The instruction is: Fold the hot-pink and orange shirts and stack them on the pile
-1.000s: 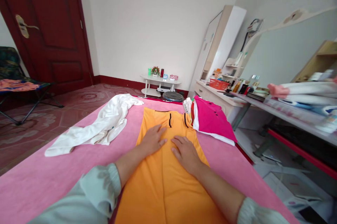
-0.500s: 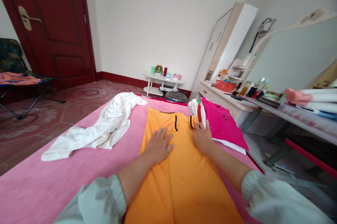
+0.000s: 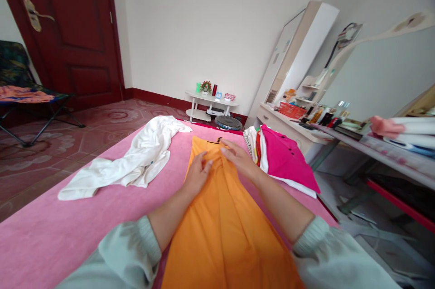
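Observation:
An orange shirt [image 3: 224,230] lies lengthwise on the pink bed cover [image 3: 68,234], collar end away from me. My left hand [image 3: 198,174] rests on its upper part with the fingers slightly bent on the cloth. My right hand [image 3: 239,157] lies beside it near the collar, fingers stretched flat over a fold of the shirt's right side. Both hands touch the shirt and nearly touch each other. Pale green sleeves cover my forearms.
A crumpled white garment [image 3: 136,160] lies to the left on the bed. A stack of folded clothes topped by a pink shirt [image 3: 285,157] sits to the right. Beyond are a red door [image 3: 68,31], a folding chair [image 3: 20,94], a small white table [image 3: 210,103] and a cluttered desk [image 3: 306,126].
My right hand moved from the shirt's right edge toward the middle, bringing that side of the shirt over. My left hand shifted slightly up and its fingers bent.

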Demonstrator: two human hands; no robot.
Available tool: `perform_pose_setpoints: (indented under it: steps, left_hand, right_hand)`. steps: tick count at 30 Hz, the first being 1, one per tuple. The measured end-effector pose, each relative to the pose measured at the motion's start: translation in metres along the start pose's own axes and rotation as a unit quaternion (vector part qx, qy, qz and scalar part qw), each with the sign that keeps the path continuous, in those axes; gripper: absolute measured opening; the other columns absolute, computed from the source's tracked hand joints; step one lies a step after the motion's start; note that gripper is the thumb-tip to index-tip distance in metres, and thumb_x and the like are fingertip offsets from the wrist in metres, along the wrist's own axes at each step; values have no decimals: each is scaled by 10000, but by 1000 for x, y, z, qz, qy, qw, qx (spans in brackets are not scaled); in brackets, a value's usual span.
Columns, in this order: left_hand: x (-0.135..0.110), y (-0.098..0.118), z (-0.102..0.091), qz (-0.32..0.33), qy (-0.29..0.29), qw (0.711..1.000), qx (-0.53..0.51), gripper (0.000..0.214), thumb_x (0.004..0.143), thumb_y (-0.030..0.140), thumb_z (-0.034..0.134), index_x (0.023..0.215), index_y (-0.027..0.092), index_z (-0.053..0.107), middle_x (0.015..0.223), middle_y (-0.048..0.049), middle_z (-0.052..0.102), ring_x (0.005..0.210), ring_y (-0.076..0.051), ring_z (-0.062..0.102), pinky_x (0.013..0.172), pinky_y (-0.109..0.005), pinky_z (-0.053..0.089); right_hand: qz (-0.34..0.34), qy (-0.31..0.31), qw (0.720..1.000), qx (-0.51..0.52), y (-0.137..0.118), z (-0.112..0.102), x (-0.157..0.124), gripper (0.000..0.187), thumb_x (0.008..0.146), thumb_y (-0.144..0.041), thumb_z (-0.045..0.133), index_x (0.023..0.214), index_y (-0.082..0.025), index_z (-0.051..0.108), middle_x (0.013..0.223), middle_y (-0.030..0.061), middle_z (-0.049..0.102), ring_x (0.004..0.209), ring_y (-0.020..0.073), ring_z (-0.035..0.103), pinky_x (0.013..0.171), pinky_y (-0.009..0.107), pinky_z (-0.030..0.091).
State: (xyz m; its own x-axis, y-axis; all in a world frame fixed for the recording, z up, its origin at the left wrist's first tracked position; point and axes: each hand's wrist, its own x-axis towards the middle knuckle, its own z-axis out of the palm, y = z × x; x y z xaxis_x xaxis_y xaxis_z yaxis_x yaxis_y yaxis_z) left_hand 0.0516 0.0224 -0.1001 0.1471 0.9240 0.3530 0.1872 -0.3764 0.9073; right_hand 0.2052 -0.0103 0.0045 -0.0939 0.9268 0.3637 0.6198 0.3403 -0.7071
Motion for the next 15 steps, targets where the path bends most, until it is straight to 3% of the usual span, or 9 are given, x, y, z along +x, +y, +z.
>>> perform_pose_setpoints:
  steps: [2, 4, 7, 10, 12, 15]
  left_hand:
    - [4, -7, -1, -30, 24, 999, -32, 486, 871, 378, 475, 1290, 134, 431, 1323, -156, 490, 1177, -220, 511, 999, -364, 387]
    - [6, -13, -1, -51, 39, 997, -48, 482, 858, 348, 498, 1286, 134, 435, 1302, -156, 510, 1195, -220, 496, 1008, -370, 375]
    - [7, -18, 0, -44, 39, 997, -50, 493, 816, 282, 547, 1286, 164, 457, 1269, -128, 543, 1175, -211, 512, 1000, -361, 381]
    - [8, -16, 0, -5, 33, 999, -17, 438, 770, 243, 574, 1205, 195, 568, 1206, -84, 597, 1127, -205, 539, 993, -351, 385]
    - [8, -13, -1, 11, 31, 999, 11, 336, 746, 234, 581, 1070, 204, 665, 1125, -58, 645, 1082, -210, 558, 989, -357, 385]
    - [9, -10, -1, 3, 40, 998, 48, 239, 711, 228, 593, 907, 211, 730, 982, -36, 694, 969, -216, 595, 938, -362, 415]
  right_hand:
    - [-17, -58, 998, -10, -19, 0, -18, 410, 860, -418, 487, 1197, -207, 589, 1345, 69, 503, 1195, 188, 486, 954, 306, 407]
    - [-4, -79, 995, -60, -24, -9, -45, 364, 857, -396, 481, 1125, -197, 629, 1264, 83, 560, 1113, 192, 541, 911, 304, 431]
    - [58, -90, 976, -190, -11, -32, -96, 329, 817, -355, 520, 1075, -185, 633, 1084, 96, 637, 961, 214, 597, 838, 323, 450]
    - [154, -96, 937, -300, 6, -55, -150, 486, 712, -389, 629, 1158, -204, 570, 1152, 108, 596, 971, 254, 592, 777, 328, 440]
    - [206, -111, 915, -329, 11, -65, -179, 507, 652, -412, 673, 1111, -223, 572, 1105, 94, 608, 907, 250, 602, 699, 306, 423]
    - [252, -135, 904, -318, 10, -71, -210, 190, 673, -364, 635, 798, -233, 578, 800, 24, 631, 698, 190, 576, 583, 268, 346]
